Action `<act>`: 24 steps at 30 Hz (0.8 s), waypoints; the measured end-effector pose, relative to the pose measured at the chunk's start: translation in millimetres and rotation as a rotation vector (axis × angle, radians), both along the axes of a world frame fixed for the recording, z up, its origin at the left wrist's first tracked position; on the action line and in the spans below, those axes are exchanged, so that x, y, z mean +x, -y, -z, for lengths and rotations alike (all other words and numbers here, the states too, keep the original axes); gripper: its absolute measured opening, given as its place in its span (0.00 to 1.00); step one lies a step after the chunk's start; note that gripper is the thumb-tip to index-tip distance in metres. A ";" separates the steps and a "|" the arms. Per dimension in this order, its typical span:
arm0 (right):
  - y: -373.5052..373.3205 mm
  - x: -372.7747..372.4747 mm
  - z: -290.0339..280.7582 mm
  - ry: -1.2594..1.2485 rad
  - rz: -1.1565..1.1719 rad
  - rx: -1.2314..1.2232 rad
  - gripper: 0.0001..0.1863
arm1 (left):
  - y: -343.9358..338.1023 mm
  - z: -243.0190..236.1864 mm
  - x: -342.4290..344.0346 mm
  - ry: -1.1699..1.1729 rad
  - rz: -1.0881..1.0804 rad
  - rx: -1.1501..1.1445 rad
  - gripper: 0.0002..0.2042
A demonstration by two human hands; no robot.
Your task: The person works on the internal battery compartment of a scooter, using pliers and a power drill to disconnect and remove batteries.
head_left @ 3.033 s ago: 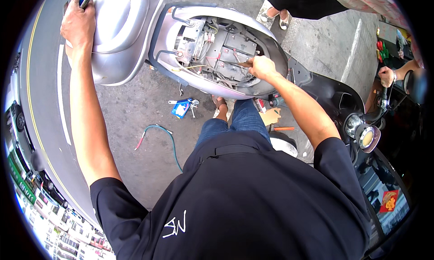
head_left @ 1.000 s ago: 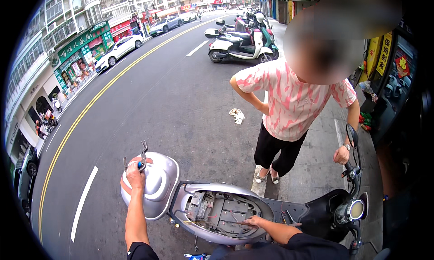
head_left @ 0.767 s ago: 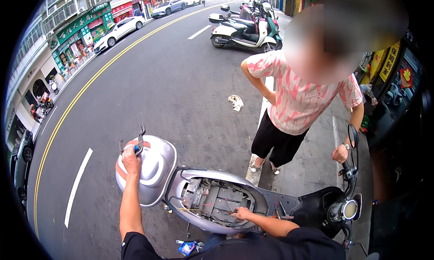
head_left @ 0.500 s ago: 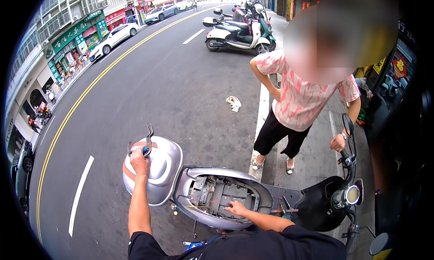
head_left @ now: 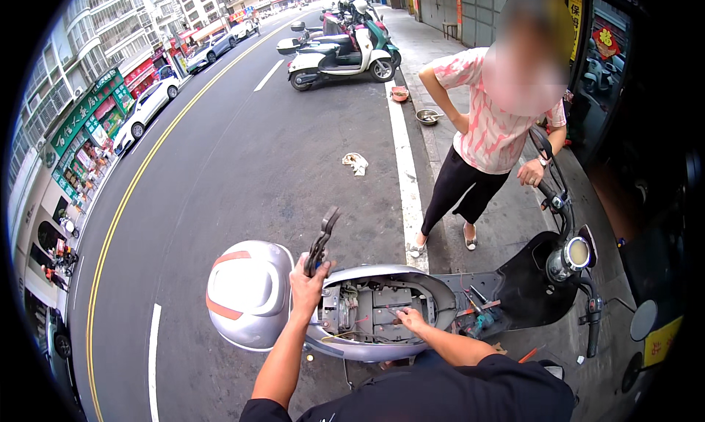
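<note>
My left hand (head_left: 307,284) is closed round a dark, bent metal part with two curved arms (head_left: 322,238). It is raised beside the silver top case (head_left: 250,296), near the rear of a silver scooter (head_left: 352,351). With the seat area open, the compartment (head_left: 378,317) shows grey blocks, wires and a red lead. Inside it, my right hand (head_left: 413,321) has its fingers bent and drawn together over the grey blocks. Whatever those fingertips hold, if anything, is too small to make out.
A person in a pink-and-white shirt (head_left: 485,84) stands across the scooter, one hand on its handlebar (head_left: 547,191). Tools (head_left: 481,315) lie on the footboard. A crumpled cloth (head_left: 355,164) is on the road; parked scooters (head_left: 338,59) and a metal bowl (head_left: 427,117) are farther off.
My left hand has moved right with the metal part, from over the top case to the compartment's rear edge. My right hand's fingers have drawn together. The view has shifted.
</note>
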State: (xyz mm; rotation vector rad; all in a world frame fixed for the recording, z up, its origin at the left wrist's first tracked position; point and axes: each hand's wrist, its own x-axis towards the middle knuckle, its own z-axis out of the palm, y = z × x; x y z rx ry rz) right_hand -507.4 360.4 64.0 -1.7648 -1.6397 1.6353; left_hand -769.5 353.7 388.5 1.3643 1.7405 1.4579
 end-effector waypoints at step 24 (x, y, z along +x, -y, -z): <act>-8.5 -24.9 -58.4 -0.542 -0.092 -0.441 0.51 | 56.0 229.5 133.1 0.974 0.032 -0.777 0.15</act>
